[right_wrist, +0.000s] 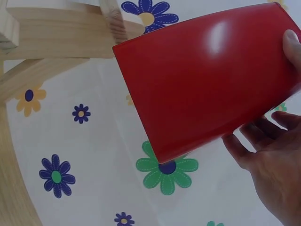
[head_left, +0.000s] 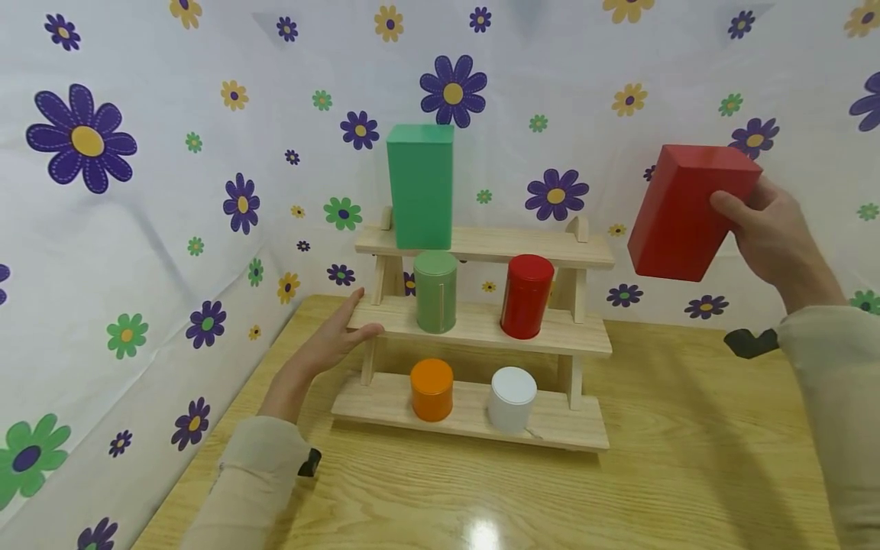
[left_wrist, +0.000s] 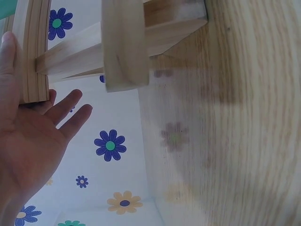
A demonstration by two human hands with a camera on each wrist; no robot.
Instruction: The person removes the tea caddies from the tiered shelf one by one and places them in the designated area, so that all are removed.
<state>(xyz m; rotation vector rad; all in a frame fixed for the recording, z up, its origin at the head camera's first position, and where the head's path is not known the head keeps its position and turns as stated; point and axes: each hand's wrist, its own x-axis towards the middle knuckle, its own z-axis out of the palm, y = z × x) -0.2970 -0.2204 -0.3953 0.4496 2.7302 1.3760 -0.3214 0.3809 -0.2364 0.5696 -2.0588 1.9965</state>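
My right hand (head_left: 780, 229) grips a red rectangular box (head_left: 687, 214), thumb on its front face. The box is held tilted in the air, right of a three-tier wooden display shelf (head_left: 481, 328). In the right wrist view its broad red side (right_wrist: 202, 80) fills much of the frame. My left hand (head_left: 330, 336) holds the left end of the middle tier, thumb at the front edge and fingers round the end. A green box (head_left: 421, 187) stands upright on the top tier's left. A light green canister (head_left: 436, 294) and a red canister (head_left: 528, 298) stand on the middle tier.
On the bottom tier stand an orange tin (head_left: 431, 391) and a white tin (head_left: 512, 399). The shelf stands on a wood-grain table (head_left: 412, 496). A flower-patterned white cloth (head_left: 227, 153) hangs behind and along the left side.
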